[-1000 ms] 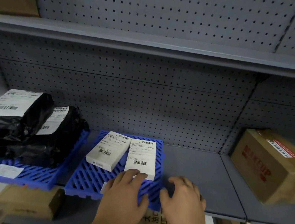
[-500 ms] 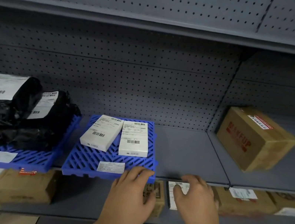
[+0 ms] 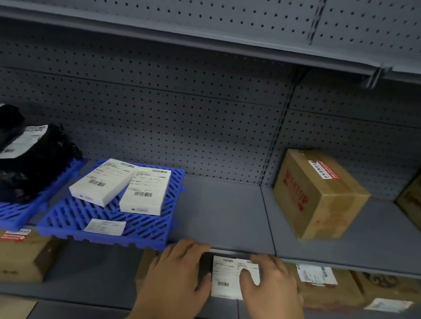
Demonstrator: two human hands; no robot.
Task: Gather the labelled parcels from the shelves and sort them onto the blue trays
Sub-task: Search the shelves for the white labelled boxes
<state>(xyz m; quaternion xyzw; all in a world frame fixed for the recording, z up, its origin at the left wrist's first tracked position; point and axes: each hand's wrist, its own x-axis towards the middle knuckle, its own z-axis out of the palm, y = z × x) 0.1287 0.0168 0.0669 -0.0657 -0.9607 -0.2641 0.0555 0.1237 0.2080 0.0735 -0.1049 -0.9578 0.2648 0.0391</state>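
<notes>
Grey shelving, blue trays, brown cartons

The pegboard back (image 3: 156, 111) is grey, dotted with rows of dark holes; the shelf (image 3: 222, 214) is plain grey. Two blue trays (image 3: 136, 230) show a slanted lattice pattern, one under white boxes (image 3: 102, 183) with black barcodes, one under glossy black bags (image 3: 7, 167) with white labels. The brown carton (image 3: 320, 197) carries red lettering and a red-and-white sticker
</notes>
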